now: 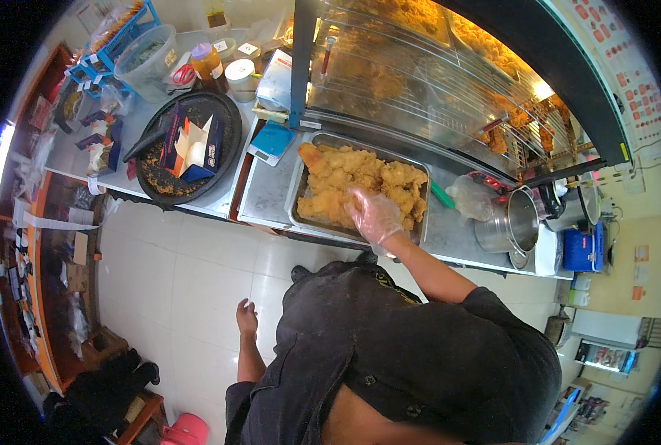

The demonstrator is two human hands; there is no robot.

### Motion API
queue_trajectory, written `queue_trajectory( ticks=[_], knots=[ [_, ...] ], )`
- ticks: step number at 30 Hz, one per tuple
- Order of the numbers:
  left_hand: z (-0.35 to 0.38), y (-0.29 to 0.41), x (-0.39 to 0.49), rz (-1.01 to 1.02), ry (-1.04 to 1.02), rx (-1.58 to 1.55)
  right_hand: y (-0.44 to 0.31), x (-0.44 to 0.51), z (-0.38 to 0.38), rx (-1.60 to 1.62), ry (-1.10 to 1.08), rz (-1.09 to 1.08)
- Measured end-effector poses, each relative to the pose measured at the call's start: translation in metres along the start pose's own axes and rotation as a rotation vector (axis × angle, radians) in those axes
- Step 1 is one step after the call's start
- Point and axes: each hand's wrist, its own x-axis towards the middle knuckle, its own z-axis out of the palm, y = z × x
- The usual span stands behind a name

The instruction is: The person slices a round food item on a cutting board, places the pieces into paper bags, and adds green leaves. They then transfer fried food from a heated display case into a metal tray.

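Note:
My right hand (373,216), in a clear plastic glove, reaches over a metal tray (289,204) heaped with battered fried chicken (358,169). Its fingers are at the front pieces, and whether they grip one cannot be made out. My left hand (247,318) is bare and hangs low over the tiled floor, fingers loosely bent, with nothing in it. Behind the tray stands a glass-fronted heated display cabinet (375,83) with more fried chicken inside. A blue digital scale (272,142) lies just left of the tray.
Left on the counter, a large dark stone mortar (160,186) bears a pestle (144,144) and an open printed food box (194,147). Sauce bottles and tubs (241,75) stand behind. A green-handled utensil (441,194) and a steel pot (511,222) are on the right. Dark-clothed legs (105,384) show lower left.

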Motion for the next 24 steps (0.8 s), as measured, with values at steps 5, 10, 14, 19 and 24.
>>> queue_trajectory(
  ticks=[5,10,14,19,24],
  knots=[
    [-0.015,-0.053,-0.009,-0.224,0.004,-0.014,-0.004,-0.017,0.018,-0.233,0.177,-0.069],
    [-0.032,-0.074,-0.022,-0.3,-0.027,-0.024,-0.017,-0.004,0.024,-0.245,0.227,-0.084],
    [-0.037,-0.058,-0.017,-0.269,-0.027,-0.052,-0.03,0.004,0.009,-0.252,0.026,-0.059],
    [-0.031,-0.023,-0.003,-0.162,-0.017,-0.065,-0.031,0.012,0.005,-0.42,0.001,-0.244],
    [-0.019,-0.007,0.003,-0.109,-0.046,-0.039,-0.019,0.015,0.02,-0.279,-0.194,-0.311]
  ],
)
